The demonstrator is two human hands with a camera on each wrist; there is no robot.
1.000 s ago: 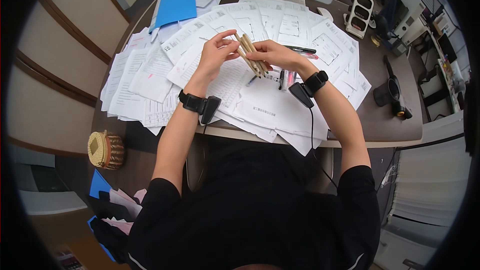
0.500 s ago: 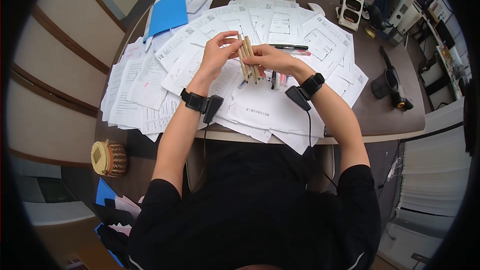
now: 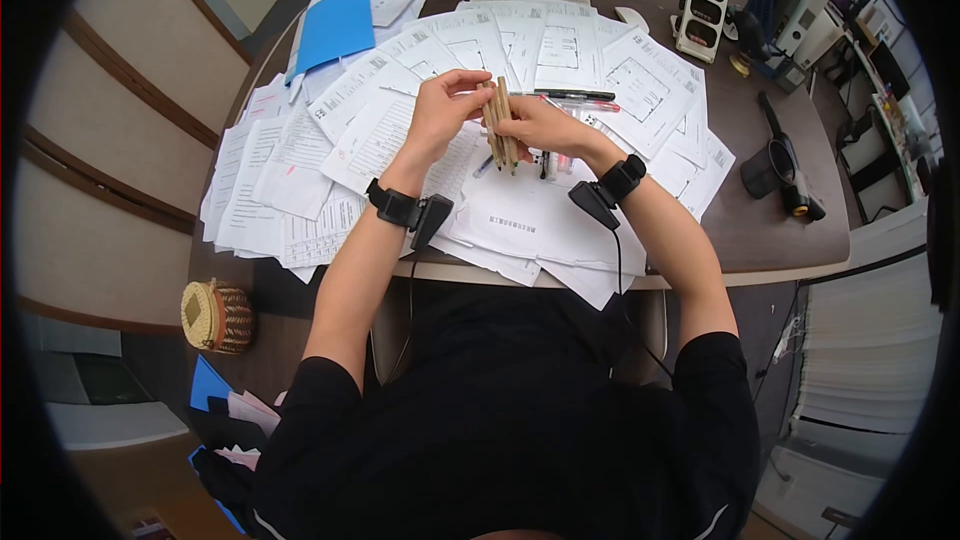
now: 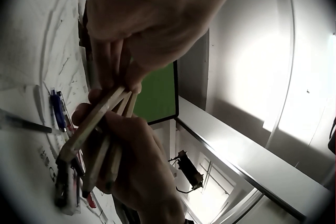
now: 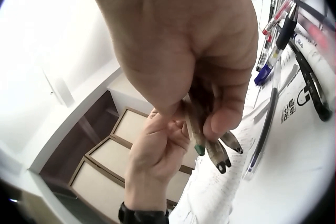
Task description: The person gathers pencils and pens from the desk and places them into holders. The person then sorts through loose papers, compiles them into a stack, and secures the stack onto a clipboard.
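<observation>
While my right hand (image 3: 545,123) keeps the light-brown wooden pencils (image 3: 504,100) bundled, grip curled round them, my left hand (image 3: 440,115) is at their upper ends; I read its grip as thumb and fingertips pinching there, though the left wrist view is dim. Bundle is above white printed paper sheets (image 3: 530,205) fanned over the dark brown bench (image 3: 730,230). From the right wrist I see one green tip, others dark. Slim black plastic pen (image 3: 588,95) lies just beyond the right hand.
</observation>
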